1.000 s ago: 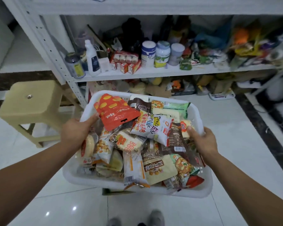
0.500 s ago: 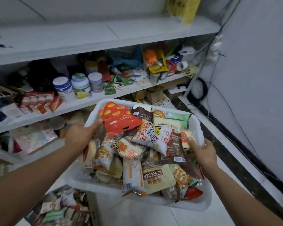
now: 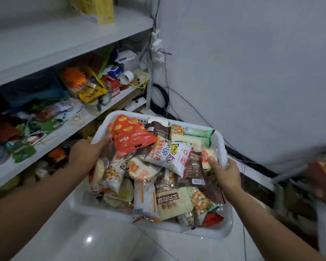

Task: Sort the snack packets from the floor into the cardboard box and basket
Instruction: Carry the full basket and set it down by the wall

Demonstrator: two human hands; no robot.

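The person is holding the white basket (image 3: 221, 229) up off the tiled floor (image 3: 73, 240) with both hands. They are holding it out in front of them, close to the corner where the shelves (image 3: 45, 42) are meeting the grey wall (image 3: 252, 72).

The left hand (image 3: 87, 154) is gripping the basket's left rim. Its thumb is lying over the top edge and pointing inward, with the tip right beside a red packet (image 3: 130, 134) printed with yellow ovals. The other fingers are going down the outside of the rim, where I cannot see them. The right hand (image 3: 225, 175) is gripping the right rim the same way. Its thumb is hooking inside next to a small bun wrapper (image 3: 207, 157), and its fingers are curling round the outer side.

The basket is brimming with snack packets (image 3: 145, 185). The red packet is lying on top at the far left. A white packet (image 3: 169, 155) with coloured lettering is sitting in the middle, and a brown packet (image 3: 193, 172) is lying just beside the right thumb. A green packet (image 3: 198, 134) is resting against the far right corner. At the near side a pale packet (image 3: 169, 202) with a brown label is lying next to a white-and-orange packet (image 3: 144, 202), whose barcode end is overlapping the near rim.

To the left, the shelves are overflowing with bags and small boxes, and a yellow box (image 3: 102, 10) is standing on the upper board. A power strip (image 3: 155, 46) is hanging on the post at the right end of the shelves, and cables (image 3: 164, 98) are trailing from it down into the corner. The far right edge is too blurred to make out.
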